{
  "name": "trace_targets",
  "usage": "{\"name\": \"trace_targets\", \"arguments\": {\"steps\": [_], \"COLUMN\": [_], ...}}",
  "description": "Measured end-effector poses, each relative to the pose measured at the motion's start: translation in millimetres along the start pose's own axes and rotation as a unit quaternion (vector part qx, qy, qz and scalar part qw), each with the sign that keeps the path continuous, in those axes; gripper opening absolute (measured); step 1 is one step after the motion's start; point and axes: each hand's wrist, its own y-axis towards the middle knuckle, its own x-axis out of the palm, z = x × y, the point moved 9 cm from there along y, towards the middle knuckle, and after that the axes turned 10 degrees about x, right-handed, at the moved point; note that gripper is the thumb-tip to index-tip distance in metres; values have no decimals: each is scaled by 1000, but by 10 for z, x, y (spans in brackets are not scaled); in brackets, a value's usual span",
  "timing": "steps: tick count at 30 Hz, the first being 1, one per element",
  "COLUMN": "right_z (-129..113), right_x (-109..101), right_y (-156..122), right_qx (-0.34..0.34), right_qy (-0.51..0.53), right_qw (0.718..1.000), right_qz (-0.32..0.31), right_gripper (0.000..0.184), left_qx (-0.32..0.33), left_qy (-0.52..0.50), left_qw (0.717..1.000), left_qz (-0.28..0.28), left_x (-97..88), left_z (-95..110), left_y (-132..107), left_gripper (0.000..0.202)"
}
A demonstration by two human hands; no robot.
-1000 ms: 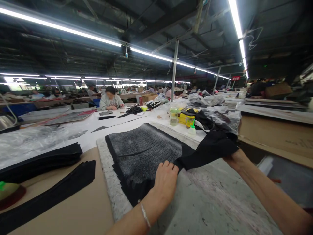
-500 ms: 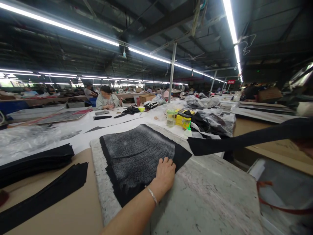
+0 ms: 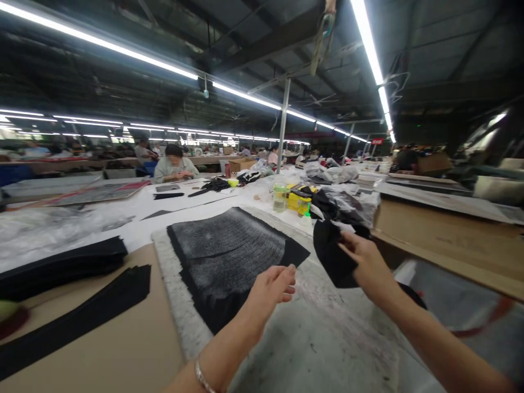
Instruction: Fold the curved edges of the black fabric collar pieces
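Observation:
A fanned stack of black fabric pieces (image 3: 229, 251), greyish on its upper face, lies on a worn grey board (image 3: 319, 338). My left hand (image 3: 270, 292), with a bracelet at its wrist, hovers by the stack's right edge. Its fingers are loosely bent with nothing visible in them, so it is open. To the right, my right hand (image 3: 364, 262) is closed on a black fabric piece (image 3: 331, 256), which is held raised and hangs folded above the board. Part of that piece is hidden behind my right hand and forearm.
Black fabric strips (image 3: 82, 322) lie on brown cardboard (image 3: 135, 349) at left, below clear plastic (image 3: 61, 229). Beyond the board stand a lidded jar (image 3: 280, 197) and a yellow container (image 3: 303, 206). A cardboard box (image 3: 442, 234) borders the right. A co-worker (image 3: 174, 166) sits across the table.
My right hand has come into clear view from the right, bringing the black fabric piece inward and bunching it. My left hand has lifted off the stack's edge.

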Motion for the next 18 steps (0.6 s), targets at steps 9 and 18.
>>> {"name": "trace_targets", "arguments": {"steps": [9,18], "right_z": [-653,-1305], "right_x": [2300,3545], "right_y": [-2012,-3635], "right_qx": [-138,-288], "right_qy": [-181,-81], "right_qw": [960,893], "right_qz": [-162,-335], "right_gripper": [11,18], "left_qx": [-199,-240], "left_qy": [-234,-189], "left_qw": [923,870], "left_qz": [233,386], "left_x": [-1047,-2090], "left_z": [-151,-782], "left_y": [-1911,-4097], "left_gripper": [57,39]}}
